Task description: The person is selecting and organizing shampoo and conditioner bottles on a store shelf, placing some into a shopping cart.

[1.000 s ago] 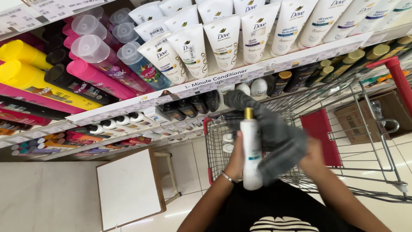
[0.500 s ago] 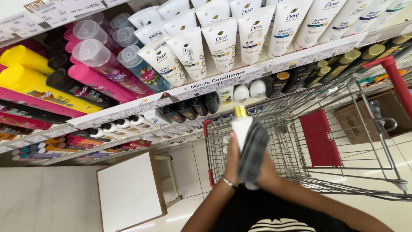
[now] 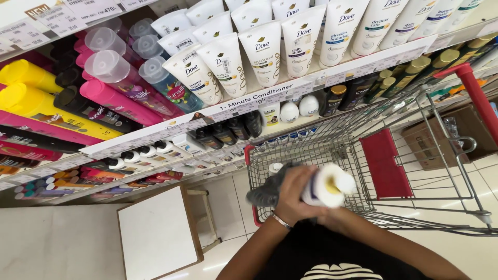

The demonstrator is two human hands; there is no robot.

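**White bottle and grey cloth held over the cart**

The left hand [image 3: 295, 194] is clamped around a white plastic bottle with a yellow cap [image 3: 328, 186], which is tipped so its cap end faces the camera, in front of the person's chest and above the near edge of the wire shopping cart with red trim [image 3: 363, 155]. A dark grey soft cloth [image 3: 267, 192] is bunched against the bottle's far side, under the same fingers.

The bottle looks rigid and smooth, likely light to middling in weight and a little slippery through the cloth; a full wrap around the mid-body seems the safest hold, away from the cap. The cloth is limp and will slump if released.

The right hand is hidden behind the bottle and forearm, so I cannot tell whether it is closed or apart. The bottle's label side and base are turned away. A small white-capped item [image 3: 275, 167] in the cart is too partial to identify. A white square stool [image 3: 158, 233] stands on the floor below the shelves.
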